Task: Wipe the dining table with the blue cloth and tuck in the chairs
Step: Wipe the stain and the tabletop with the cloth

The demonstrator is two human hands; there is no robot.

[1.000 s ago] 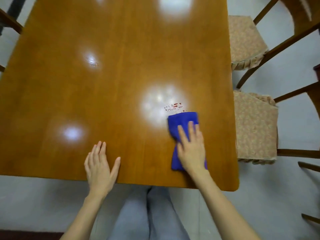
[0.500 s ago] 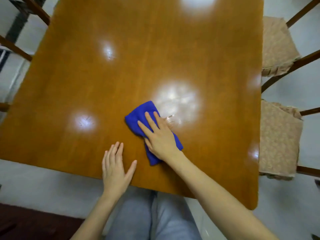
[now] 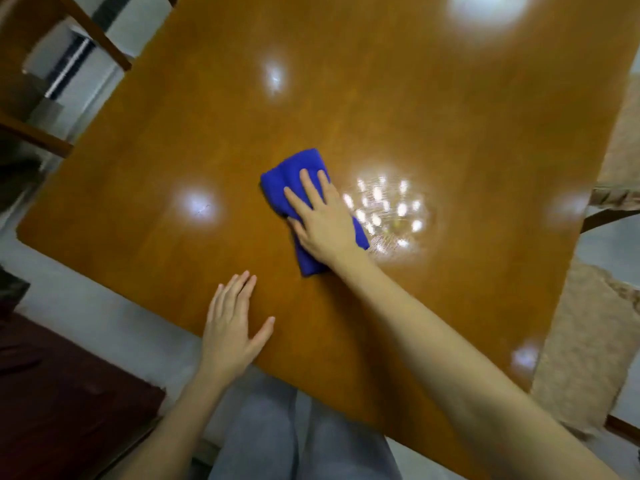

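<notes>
**Head view: we are wiping mid-table**

We are pressing the blue cloth (image 3: 287,174) flat under our right hand (image 3: 325,223), fingers straight, near the middle of the dining table (image 3: 415,116). Our left hand (image 3: 232,327) is resting open near the front edge. Next, we are judging, come the far half and the chairs (image 3: 588,358).

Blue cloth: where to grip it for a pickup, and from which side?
Probably the folded far end of the blue cloth, pinched from above at the far-left: it lies flat on the table, and the right hand covers its middle.

middle of the blue cloth (image 3: 287,174) under the right hand (image 3: 325,226); table (image 3: 381,98) and chairs (image 3: 585,344) partly off-frame
</notes>
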